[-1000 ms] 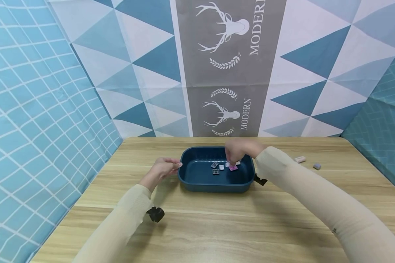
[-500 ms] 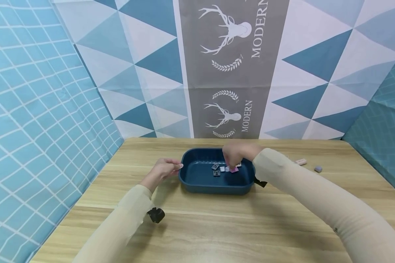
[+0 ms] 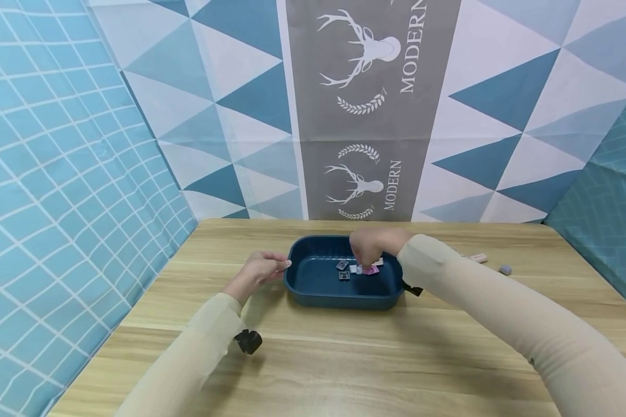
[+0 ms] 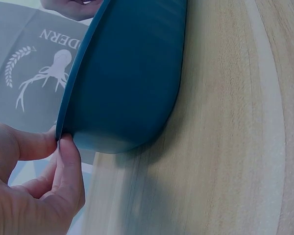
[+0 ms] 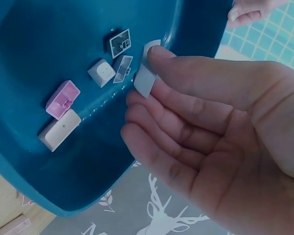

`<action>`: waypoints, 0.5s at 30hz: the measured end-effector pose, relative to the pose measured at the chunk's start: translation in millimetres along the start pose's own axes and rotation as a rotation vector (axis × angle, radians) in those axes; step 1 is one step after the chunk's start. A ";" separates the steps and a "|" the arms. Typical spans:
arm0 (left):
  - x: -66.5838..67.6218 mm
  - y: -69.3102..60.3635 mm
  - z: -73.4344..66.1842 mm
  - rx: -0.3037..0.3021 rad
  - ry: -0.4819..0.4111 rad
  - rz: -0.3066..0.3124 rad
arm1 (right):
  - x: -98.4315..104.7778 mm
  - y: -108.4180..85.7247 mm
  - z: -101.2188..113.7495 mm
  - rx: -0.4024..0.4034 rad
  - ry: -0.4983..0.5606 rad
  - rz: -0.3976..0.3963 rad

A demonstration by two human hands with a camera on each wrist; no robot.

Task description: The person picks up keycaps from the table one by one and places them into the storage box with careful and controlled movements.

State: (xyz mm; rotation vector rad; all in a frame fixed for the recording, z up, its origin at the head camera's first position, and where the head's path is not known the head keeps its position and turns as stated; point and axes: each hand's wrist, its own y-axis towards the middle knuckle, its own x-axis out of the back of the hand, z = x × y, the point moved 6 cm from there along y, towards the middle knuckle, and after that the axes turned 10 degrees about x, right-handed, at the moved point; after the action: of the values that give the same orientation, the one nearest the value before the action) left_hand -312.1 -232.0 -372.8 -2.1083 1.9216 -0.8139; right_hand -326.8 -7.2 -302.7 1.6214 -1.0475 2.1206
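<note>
A dark blue plastic basin (image 3: pixel 318 300) stands on the wooden table. My left hand (image 3: pixel 261 267) pinches its left rim between thumb and fingers, also plain in the left wrist view. Inside the basin my right hand (image 5: pixel 201 122) holds a white keycap (image 5: pixel 146 73) between thumb and fingertips. Other keycaps lie on the basin's floor: a dark one (image 5: pixel 120 43) and a grey one (image 5: pixel 123 68), both showing their undersides, and a small white one (image 5: pixel 102 73). Farther off, a pink keycap (image 5: pixel 63 98) touches a long cream keycap (image 5: pixel 60 129) marked with a plus.
Outside the basin, to its right, a pale pink keycap (image 3: pixel 478 258) and a grey keycap (image 3: pixel 505 270) lie on the wooden table (image 3: pixel 313 359). A patterned cloth (image 3: pixel 229 116) hangs behind the table, and a blue grid-printed cloth (image 3: pixel 73 174) lines the left side.
My right hand has shifted slightly left inside the basin. The left hand keeps its hold on the rim. The whole head view has drifted a little.
</note>
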 end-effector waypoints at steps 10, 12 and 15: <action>-1.0 0.4 1.3 0.001 0.002 -0.001 | -1.7 1.2 -4.5 0.073 0.033 0.004; -0.7 -0.2 1.0 0.003 0.004 0.000 | -1.5 1.1 -5.5 0.082 0.043 0.005; 0.2 -0.4 0.8 0.007 0.011 -0.005 | -1.2 0.8 -7.4 0.083 0.051 0.007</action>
State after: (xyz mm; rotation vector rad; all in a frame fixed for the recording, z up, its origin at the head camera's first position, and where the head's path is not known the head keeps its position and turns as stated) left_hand -311.3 -232.4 -373.3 -2.1097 1.9177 -0.8333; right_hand -332.2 -2.4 -304.9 1.5926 -0.9628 2.2251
